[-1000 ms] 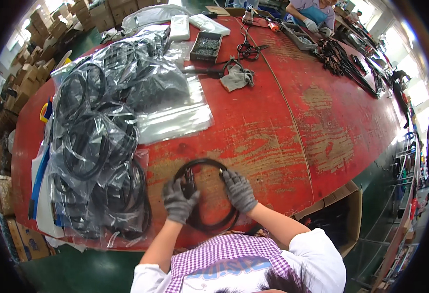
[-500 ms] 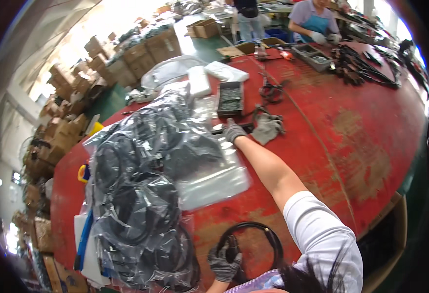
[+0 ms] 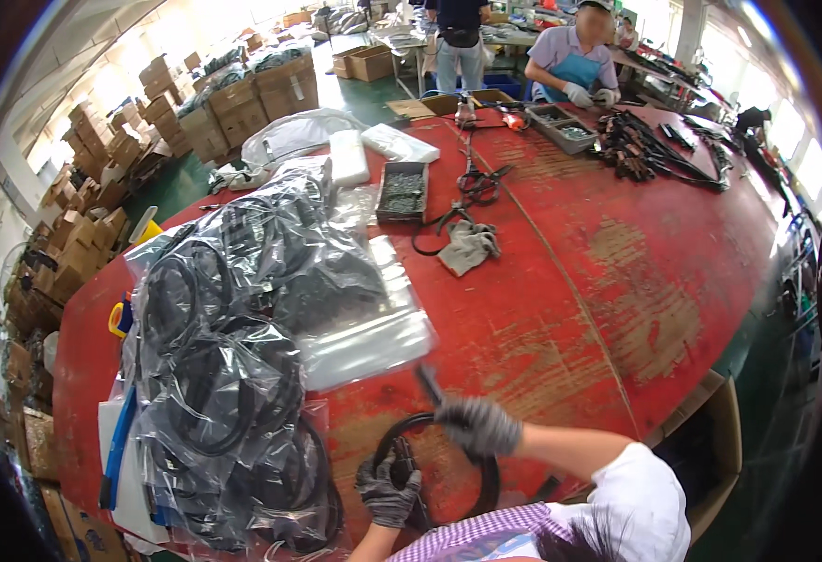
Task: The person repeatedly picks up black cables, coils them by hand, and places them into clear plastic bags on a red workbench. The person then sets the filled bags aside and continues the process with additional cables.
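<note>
My left hand (image 3: 388,492), in a grey striped glove, is closed on the black end piece (image 3: 405,459) of a thick black looped cable (image 3: 491,482) near the table's front edge. Just above the loop's upper right side, my gloved right hand (image 3: 479,426) is closed round a dark bar-shaped tool (image 3: 429,384) that points away from me; motion blur hides its kind. To the left lie clear plastic bags (image 3: 233,375) with coiled black cables inside. Flat clear bags (image 3: 374,347) rest beside them.
On the red table (image 3: 561,281) stand an open box of small metal parts (image 3: 402,192), scissors (image 3: 481,184) and a grey glove (image 3: 470,247). A co-worker (image 3: 575,61) sits across by a pile of black straps (image 3: 650,145). An open carton (image 3: 711,459) stands at the right edge.
My right hand has come back from beside the parts box to above the cable loop, bringing the dark bar-shaped tool. My left hand keeps its hold; the view has shifted.
</note>
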Demonstrator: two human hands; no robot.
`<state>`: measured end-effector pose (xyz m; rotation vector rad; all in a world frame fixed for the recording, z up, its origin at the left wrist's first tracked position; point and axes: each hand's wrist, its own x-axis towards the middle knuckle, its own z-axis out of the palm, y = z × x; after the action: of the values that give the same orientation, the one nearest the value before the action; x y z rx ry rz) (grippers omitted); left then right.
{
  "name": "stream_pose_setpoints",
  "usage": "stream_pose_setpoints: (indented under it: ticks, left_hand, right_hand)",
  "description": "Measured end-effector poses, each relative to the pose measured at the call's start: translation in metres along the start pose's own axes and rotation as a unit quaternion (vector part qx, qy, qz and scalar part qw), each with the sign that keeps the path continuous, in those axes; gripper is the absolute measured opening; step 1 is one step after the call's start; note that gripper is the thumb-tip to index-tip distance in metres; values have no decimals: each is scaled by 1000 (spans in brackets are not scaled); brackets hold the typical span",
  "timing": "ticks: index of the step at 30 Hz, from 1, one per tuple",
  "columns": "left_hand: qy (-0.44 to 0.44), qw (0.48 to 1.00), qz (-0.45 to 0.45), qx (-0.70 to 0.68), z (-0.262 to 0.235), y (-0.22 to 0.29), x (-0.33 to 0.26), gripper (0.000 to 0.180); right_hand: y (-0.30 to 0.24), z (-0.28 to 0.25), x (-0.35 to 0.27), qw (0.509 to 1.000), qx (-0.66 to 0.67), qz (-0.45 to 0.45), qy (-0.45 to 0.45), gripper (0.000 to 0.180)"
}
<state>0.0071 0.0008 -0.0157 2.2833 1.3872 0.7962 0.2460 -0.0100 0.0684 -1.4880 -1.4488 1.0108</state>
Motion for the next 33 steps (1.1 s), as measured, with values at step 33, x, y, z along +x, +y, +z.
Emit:
stream_pose_setpoints:
  ticks: [33]
  left_hand:
    - [-69,988,-71,-119,-11,-20,66,26]
  right_hand:
    - [71,31,198,924,-371,-93,-16,33]
